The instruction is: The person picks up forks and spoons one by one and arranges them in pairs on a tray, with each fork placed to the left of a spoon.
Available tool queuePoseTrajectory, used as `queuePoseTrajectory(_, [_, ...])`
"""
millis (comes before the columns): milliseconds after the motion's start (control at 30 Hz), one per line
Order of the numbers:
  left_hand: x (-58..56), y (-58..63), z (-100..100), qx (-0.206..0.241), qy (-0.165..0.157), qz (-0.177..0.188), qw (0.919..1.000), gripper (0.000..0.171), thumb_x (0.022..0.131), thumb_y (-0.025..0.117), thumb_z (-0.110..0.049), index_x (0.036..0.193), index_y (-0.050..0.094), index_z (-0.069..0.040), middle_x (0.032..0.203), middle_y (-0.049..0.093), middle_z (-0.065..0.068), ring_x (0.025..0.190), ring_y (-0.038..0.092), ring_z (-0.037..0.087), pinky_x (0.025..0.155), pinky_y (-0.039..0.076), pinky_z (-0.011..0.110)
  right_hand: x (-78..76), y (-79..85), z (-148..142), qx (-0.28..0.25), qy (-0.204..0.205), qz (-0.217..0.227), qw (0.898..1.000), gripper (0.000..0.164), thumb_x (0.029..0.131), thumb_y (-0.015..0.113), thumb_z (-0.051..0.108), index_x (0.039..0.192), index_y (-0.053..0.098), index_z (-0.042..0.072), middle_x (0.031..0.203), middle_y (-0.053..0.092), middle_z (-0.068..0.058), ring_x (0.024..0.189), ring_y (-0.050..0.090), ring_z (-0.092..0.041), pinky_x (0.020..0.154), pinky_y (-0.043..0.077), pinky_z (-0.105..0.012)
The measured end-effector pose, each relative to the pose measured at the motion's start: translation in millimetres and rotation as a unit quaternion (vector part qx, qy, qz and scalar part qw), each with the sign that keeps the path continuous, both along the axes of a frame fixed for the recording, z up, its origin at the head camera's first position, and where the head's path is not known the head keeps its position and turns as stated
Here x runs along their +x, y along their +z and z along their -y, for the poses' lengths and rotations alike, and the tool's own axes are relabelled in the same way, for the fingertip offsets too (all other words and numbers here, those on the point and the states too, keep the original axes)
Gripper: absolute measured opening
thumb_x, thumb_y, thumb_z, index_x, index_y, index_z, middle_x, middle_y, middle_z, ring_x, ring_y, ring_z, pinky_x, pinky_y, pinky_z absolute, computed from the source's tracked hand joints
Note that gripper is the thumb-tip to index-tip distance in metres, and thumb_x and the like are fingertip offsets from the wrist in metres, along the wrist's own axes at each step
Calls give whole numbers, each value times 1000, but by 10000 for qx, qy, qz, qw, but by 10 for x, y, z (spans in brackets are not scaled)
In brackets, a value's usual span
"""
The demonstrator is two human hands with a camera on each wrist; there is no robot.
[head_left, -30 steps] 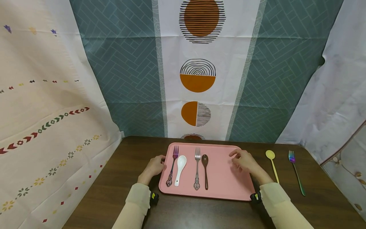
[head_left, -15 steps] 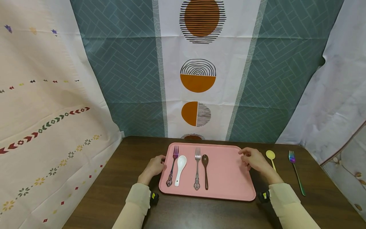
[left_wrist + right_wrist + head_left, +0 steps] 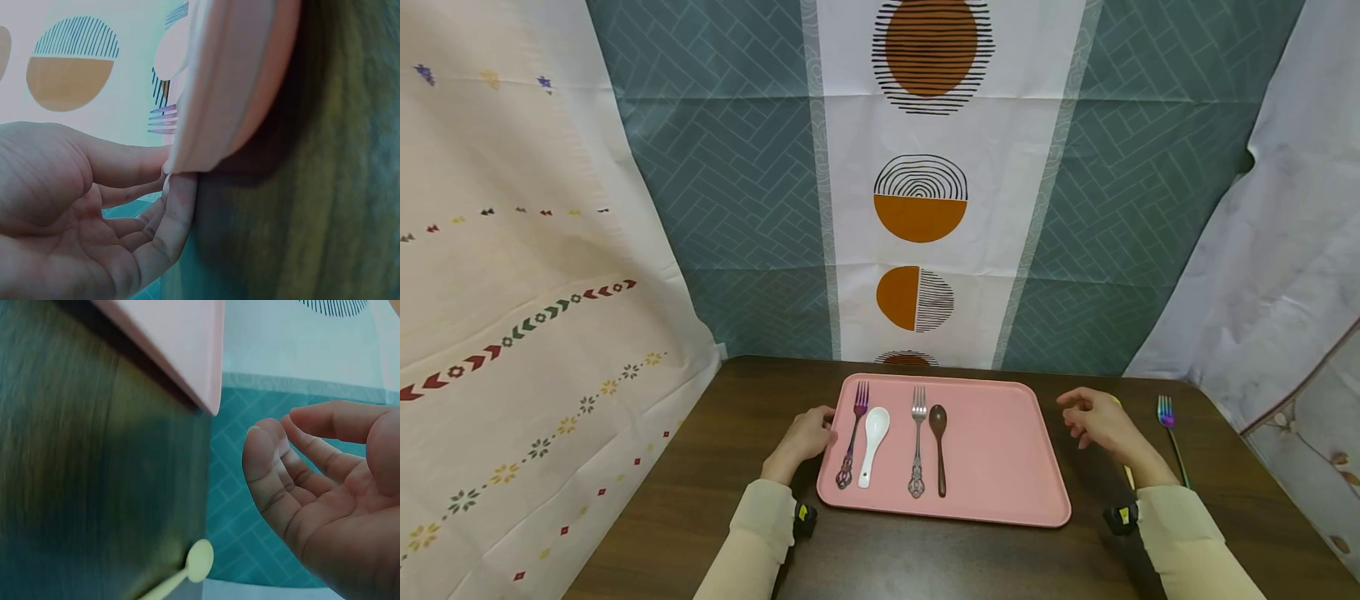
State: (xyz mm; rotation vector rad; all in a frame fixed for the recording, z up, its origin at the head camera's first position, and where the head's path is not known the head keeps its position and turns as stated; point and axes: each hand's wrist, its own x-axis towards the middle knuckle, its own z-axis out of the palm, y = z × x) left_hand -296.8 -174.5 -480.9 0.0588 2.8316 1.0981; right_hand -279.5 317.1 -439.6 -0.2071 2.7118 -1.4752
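Note:
A pink tray (image 3: 992,450) lies on the dark wooden table. My left hand (image 3: 805,435) pinches its left rim, thumb above and fingers below in the left wrist view. On the tray's left half are a purple-tined fork (image 3: 861,402), a white spoon (image 3: 876,427), a silver fork (image 3: 918,408) and a dark brown spoon (image 3: 937,418). My right hand (image 3: 1097,421) hovers past the tray's right edge, fingers loosely bent around nothing. It hides most of a yellow spoon in the head view; the bowl of this yellow spoon (image 3: 200,559) shows in the right wrist view.
A rainbow-coloured fork (image 3: 1166,413) lies at the table's right, its handle partly behind my right forearm. Patterned cloth (image 3: 917,250) hangs along the table's back edge. More cloth drapes both sides. Bare wood (image 3: 955,558) shows in front of the tray.
My right hand has moved right, from over the tray to beyond its right edge, and now covers most of the yellow spoon. My left hand and the tray stay put.

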Motion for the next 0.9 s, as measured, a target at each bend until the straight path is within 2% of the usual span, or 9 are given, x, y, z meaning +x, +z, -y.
queuePoseTrajectory(300, [4,7,-10,18,18,49,10000,43,96,66,-3,137,59,6,110,66,18,93,61,29,93,54,51,19,-3,-241,281,-105,-161,9994,33,98,57,-3,126,53,-20,82,62,-14,65,61,-21,53,57,-38])
queuePoseTrajectory(567, [7,32,-13,-26,33,42,10000,43,96,66,-4,137,60,6,107,66,16,92,60,28,90,54,49,67,4,-431,89,-296,-91,9995,35,96,56,-5,125,51,-22,79,61,-11,61,58,-17,52,57,-37])
queuePoseTrajectory(767, [-9,16,-10,7,60,67,10000,43,96,67,-5,137,60,6,112,67,18,94,60,30,94,54,52,88,-30,-545,159,-371,-24,9992,34,95,55,-6,123,49,-23,79,61,-10,61,57,-17,53,55,-36])
queuePoseTrajectory(900, [-16,-3,-9,24,44,46,10000,44,96,66,-4,138,59,6,112,67,18,92,61,29,91,55,50,98,-51,-591,39,-396,111,9991,35,95,53,-6,124,46,-24,80,59,-10,62,57,-16,54,55,-35])
